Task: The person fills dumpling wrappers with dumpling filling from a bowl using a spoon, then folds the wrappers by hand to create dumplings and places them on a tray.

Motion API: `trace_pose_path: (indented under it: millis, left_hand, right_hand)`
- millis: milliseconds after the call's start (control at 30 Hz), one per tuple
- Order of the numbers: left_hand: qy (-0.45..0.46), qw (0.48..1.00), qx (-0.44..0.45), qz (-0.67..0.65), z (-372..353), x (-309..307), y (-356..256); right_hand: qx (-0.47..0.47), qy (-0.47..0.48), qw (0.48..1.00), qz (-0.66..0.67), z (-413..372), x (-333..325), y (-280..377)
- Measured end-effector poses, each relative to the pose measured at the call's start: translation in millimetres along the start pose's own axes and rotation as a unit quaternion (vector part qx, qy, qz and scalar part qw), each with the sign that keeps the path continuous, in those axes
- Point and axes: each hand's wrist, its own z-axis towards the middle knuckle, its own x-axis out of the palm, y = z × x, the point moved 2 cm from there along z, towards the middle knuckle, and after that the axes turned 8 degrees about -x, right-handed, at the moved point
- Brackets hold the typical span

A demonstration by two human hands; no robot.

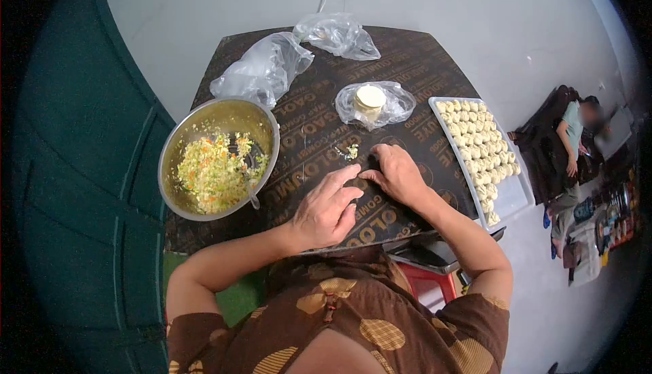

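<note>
My left hand (329, 204) hovers over the near middle of the table, its fingers stretched out and apart, with no object visible in it. To its right is my right hand (399, 174), low at the tabletop, the thumb pointing left and a gap between thumb and bent index finger. I see nothing held there; its other fingertips are hidden. Just beyond both hands lies a small scatter of chopped filling (352, 151). Farther back, a pale round stack of wrappers (369, 97) sits in an opened clear plastic bag (396, 104).
A steel bowl (273, 153) with chopped vegetable filling (214, 170) stands at left. A white tray (511, 206) of dumplings (475, 144) lies along the right edge. Clear plastic bags (265, 68) lie at the back. A person (574, 136) sits far right.
</note>
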Motion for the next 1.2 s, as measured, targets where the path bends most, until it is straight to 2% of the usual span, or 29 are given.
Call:
trace_pose_path:
  millis: [67,100,233,333,467,533,700,800,933,1067,1133,1200]
  left_hand:
    - [0.008,1.0,-0.026,0.002,-6,-8,-5]
    - [0.016,0.999,-0.051,0.004,-9,-10,-6]
    - [0.005,0.996,-0.092,-0.008,-25,-18,-8]
    - [-0.014,0.992,-0.124,-0.009,-37,-20,-9]
    - [-0.041,0.988,-0.148,-0.019,-45,-26,-16]
    - [-0.059,0.984,-0.157,-0.056,-50,-28,-16]
    - [-0.098,0.985,-0.134,-0.052,-58,-33,-13]
    - [-0.095,0.98,-0.165,-0.06,-62,-36,-14]
    - [-0.121,0.979,-0.15,-0.065,-65,-38,-17]
    - [-0.133,0.971,-0.174,-0.091,-71,-42,-20]
    - [-0.143,0.97,-0.172,-0.093,-74,-48,-25]
    - [-0.164,0.972,-0.158,-0.055,-78,-59,-32]
  right_hand:
    - [-0.007,0.03,0.999,0.015,6,4,4]
    - [-0.041,-0.007,0.999,-0.001,10,10,5]
    - [-0.049,-0.016,0.997,-0.05,28,23,8]
    - [-0.037,0.009,0.999,-0.024,38,32,6]
    - [-0.041,0.017,0.999,-0.013,42,39,1]
    - [-0.045,0.053,0.994,-0.09,41,37,4]
    - [-0.017,0.099,0.988,-0.119,37,37,5]
    - [-0.024,0.119,0.985,-0.126,37,31,8]
    - [0.004,0.127,0.99,-0.06,35,26,3]
    - [-0.002,0.124,0.991,-0.043,36,21,3]
    - [0.032,0.14,0.989,-0.015,40,16,5]
    - [0.027,0.105,0.994,0.007,50,13,8]
